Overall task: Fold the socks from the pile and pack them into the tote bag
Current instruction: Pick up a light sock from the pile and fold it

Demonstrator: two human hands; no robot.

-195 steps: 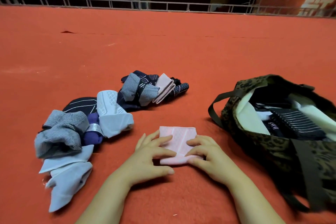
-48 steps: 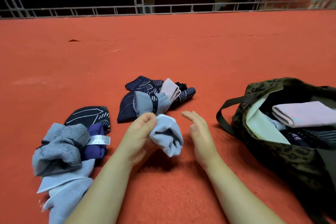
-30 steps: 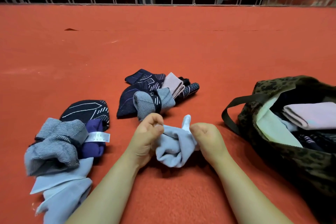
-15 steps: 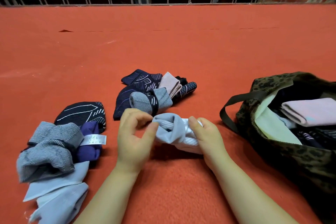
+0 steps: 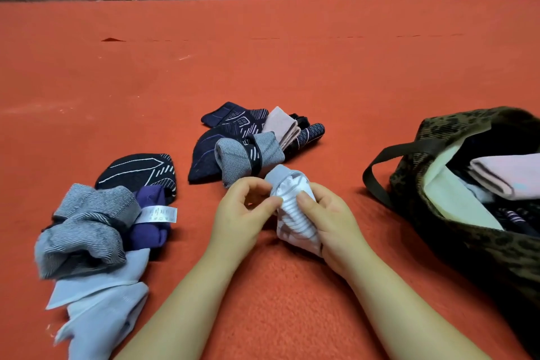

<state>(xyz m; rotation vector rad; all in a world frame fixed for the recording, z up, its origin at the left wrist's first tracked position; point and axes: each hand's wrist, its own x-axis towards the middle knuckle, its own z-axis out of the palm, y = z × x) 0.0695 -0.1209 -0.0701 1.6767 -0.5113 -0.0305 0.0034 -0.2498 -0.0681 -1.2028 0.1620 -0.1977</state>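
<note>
Fingers (image 5: 304, 202) of both hands pinch a pale blue sock (image 5: 292, 213), left of the tote bag (image 5: 467, 242).

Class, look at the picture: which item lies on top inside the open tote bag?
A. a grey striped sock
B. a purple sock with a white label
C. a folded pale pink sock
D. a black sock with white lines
C: the folded pale pink sock lies on top inside the tote bag.

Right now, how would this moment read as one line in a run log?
step: folding | hands: left hand and right hand grip light blue sock | tote bag: open, holds folded pink sock
</note>
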